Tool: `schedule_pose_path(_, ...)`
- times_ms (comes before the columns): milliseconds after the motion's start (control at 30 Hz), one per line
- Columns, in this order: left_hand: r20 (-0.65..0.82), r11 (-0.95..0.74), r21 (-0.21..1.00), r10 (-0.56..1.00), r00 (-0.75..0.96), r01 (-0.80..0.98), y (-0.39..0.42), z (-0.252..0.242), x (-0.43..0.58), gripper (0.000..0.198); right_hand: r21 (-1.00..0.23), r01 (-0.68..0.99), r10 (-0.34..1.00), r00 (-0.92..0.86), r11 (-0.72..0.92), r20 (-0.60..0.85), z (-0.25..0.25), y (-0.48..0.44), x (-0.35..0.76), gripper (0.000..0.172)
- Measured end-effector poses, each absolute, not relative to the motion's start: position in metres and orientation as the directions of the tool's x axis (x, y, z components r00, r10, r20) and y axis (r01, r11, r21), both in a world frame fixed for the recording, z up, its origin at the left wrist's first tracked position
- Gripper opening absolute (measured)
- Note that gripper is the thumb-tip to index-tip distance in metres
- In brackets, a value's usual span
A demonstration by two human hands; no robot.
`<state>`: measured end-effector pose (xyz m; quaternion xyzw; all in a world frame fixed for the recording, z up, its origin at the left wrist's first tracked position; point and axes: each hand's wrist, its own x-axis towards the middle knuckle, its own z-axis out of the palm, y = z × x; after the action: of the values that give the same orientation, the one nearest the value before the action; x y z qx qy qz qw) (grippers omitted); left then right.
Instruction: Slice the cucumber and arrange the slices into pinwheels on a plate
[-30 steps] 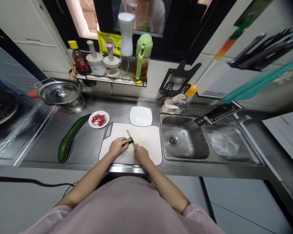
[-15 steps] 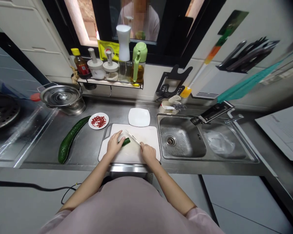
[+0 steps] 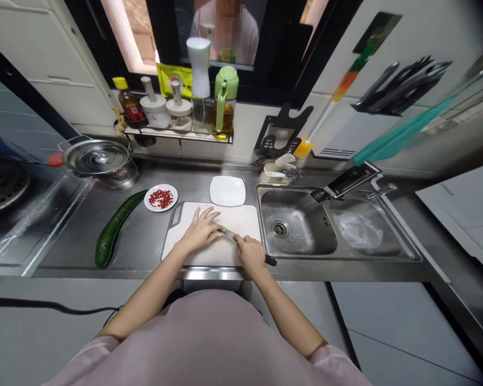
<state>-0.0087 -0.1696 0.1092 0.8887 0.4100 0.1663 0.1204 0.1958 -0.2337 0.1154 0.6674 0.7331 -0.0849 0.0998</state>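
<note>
My right hand (image 3: 251,256) is closed around a kitchen knife, its black handle (image 3: 270,260) sticking out to the right and its blade (image 3: 229,234) pointing left over the white cutting board (image 3: 241,215). At the blade's tip, my left hand (image 3: 201,231) has thumb and forefinger drawn together on a small green cucumber piece (image 3: 224,230). Its other fingers are spread and raised. Most of that piece is hidden by the fingers. A large whole cucumber (image 3: 116,230) lies on the counter left of the board.
Behind the board lie a white square plate (image 3: 227,191) and a round plate (image 3: 148,205) of small red pieces. The sink (image 3: 301,225) adjoins on the right. A lidded steel pot (image 3: 121,177) stands at the left, below a condiment shelf (image 3: 193,137).
My left hand has moved right to the knife tip, its outer fingers spreading. The knife has turned flatter, its handle now visible past my right hand. The cucumber piece is more hidden.
</note>
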Motion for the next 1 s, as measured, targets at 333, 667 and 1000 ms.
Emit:
schedule_pose_path(333,0.289,-0.658,0.390,0.752,0.593,0.644,-0.186,0.093,-0.007,0.020,0.024,0.995,0.979,-0.088,0.094,-0.186,0.109,-0.235,0.202,0.039)
schedule_pose_path(667,0.281,-0.578,0.534,0.809,0.516,0.617,-0.193,0.092,-0.009,0.021,0.025,0.994,0.980,-0.104,0.110,-0.172,0.105,-0.234,0.201,0.040)
schedule_pose_path(1000,-0.181,0.116,0.953,0.959,0.220,0.282,-0.120,0.067,0.046,0.017,0.020,0.997,0.980,-0.066,0.071,-0.186,0.101,-0.252,0.216,0.038)
